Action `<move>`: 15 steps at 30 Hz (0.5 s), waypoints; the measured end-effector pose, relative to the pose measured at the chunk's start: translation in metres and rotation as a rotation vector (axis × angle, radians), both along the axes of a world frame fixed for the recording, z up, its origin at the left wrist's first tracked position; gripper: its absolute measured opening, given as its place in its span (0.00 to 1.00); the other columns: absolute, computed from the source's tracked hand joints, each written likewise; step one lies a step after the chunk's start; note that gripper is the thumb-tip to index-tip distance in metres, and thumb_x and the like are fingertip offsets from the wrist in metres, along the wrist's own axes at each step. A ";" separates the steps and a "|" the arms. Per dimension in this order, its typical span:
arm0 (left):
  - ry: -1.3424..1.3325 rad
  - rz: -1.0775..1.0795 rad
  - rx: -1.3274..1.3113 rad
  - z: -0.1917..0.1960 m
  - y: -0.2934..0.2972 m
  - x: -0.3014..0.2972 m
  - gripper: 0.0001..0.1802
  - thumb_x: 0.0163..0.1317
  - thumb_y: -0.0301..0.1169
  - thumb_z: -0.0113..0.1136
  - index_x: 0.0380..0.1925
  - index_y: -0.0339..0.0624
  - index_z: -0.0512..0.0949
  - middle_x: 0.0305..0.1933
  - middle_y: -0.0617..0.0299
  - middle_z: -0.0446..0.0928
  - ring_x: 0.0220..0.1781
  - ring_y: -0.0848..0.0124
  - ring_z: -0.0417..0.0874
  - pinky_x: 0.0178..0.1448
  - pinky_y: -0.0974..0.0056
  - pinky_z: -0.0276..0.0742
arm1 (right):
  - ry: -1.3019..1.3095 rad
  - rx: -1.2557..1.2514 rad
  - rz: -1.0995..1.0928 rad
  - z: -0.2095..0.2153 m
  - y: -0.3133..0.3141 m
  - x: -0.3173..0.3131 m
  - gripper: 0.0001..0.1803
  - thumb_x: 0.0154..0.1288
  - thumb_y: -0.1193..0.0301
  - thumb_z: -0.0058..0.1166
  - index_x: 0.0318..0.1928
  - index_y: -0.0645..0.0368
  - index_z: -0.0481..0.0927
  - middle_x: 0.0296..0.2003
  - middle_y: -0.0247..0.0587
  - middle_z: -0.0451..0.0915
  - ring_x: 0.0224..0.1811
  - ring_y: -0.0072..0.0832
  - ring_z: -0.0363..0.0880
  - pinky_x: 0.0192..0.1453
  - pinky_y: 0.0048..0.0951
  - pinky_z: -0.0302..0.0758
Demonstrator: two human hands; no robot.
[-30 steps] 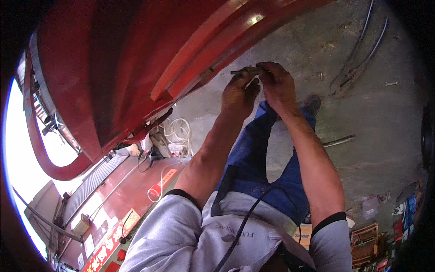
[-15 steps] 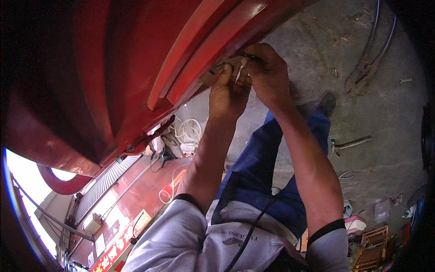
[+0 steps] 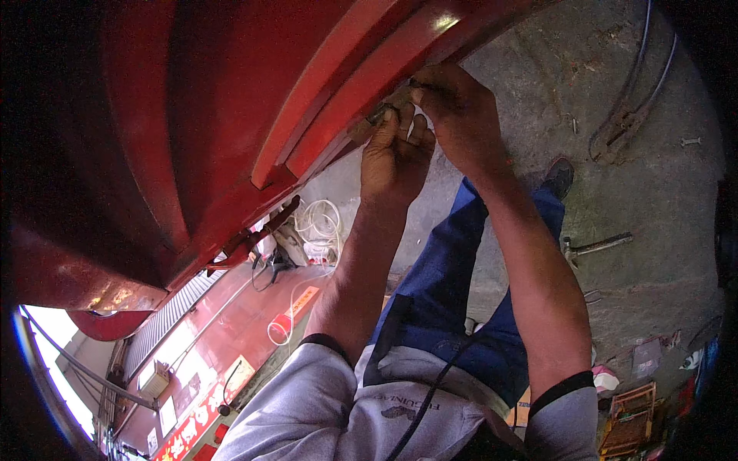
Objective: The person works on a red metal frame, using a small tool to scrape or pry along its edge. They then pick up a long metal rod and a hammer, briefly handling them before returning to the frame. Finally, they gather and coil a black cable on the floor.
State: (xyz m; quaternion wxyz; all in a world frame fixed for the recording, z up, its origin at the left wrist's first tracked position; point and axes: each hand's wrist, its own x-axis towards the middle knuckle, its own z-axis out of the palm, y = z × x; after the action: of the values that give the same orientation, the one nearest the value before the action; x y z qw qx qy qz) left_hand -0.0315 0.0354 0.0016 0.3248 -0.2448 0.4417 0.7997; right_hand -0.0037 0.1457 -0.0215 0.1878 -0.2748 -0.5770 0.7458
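A large red painted metal body (image 3: pixel 219 131) with raised ribs fills the upper left, its edge slanting up to the right. Both hands are raised against this edge. My left hand (image 3: pixel 396 161) has its thumb and forefinger drawn together beside a dull brownish metal piece (image 3: pixel 363 131) under the edge; what lies between them is too small to make out. Just right of it, my right hand (image 3: pixel 465 115) is bent over with curled fingers, pinching at the same edge. Its fingertips are partly hidden, and so is whatever they grip.
On the concrete floor at right lie long-handled bolt cutters (image 3: pixel 617 132), a hammer (image 3: pixel 603 244) and a small wrench (image 3: pixel 690 142). A wooden stool (image 3: pixel 629 419) stands lower right. Coiled pale hose (image 3: pixel 319 223) and a red container (image 3: pixel 279 329) are to the left of my left arm.
My view has shifted slightly, and both arms appear a little further right. The right hand is slightly higher at the edge; both hands keep nearly the same pinched pose.
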 end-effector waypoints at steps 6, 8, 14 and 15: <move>0.005 0.027 0.018 0.003 0.002 0.002 0.13 0.59 0.33 0.60 0.44 0.50 0.74 0.43 0.68 0.77 0.43 0.72 0.74 0.54 0.63 0.67 | -0.021 -0.060 0.036 0.000 -0.002 0.001 0.10 0.57 0.74 0.52 0.40 0.62 0.76 0.33 0.46 0.80 0.38 0.36 0.80 0.44 0.34 0.76; 0.027 0.074 0.011 0.002 0.001 0.001 0.13 0.59 0.32 0.59 0.44 0.49 0.74 0.43 0.68 0.77 0.42 0.73 0.74 0.54 0.64 0.67 | -0.014 -0.082 0.025 -0.001 -0.007 0.000 0.09 0.56 0.75 0.52 0.39 0.62 0.76 0.33 0.45 0.80 0.37 0.35 0.79 0.44 0.33 0.76; -0.025 -0.092 0.069 -0.001 -0.040 0.003 0.10 0.62 0.34 0.56 0.43 0.48 0.73 0.40 0.68 0.76 0.42 0.73 0.74 0.49 0.67 0.68 | -0.001 -0.163 -0.034 -0.001 -0.023 -0.004 0.08 0.57 0.80 0.52 0.39 0.63 0.76 0.35 0.36 0.78 0.38 0.21 0.75 0.45 0.23 0.73; -0.004 -0.103 0.077 -0.002 -0.050 0.002 0.10 0.62 0.34 0.55 0.43 0.48 0.73 0.40 0.68 0.76 0.42 0.73 0.74 0.48 0.67 0.68 | -0.025 -0.178 -0.008 0.000 -0.023 -0.003 0.08 0.57 0.80 0.52 0.39 0.63 0.76 0.35 0.36 0.78 0.38 0.21 0.75 0.44 0.23 0.73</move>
State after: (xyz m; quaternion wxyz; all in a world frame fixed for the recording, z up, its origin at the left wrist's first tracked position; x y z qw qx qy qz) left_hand -0.0299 -0.0145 -0.0001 0.3757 -0.2103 0.4218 0.7979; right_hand -0.0065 0.1225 -0.0215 0.1583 -0.3020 -0.5095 0.7900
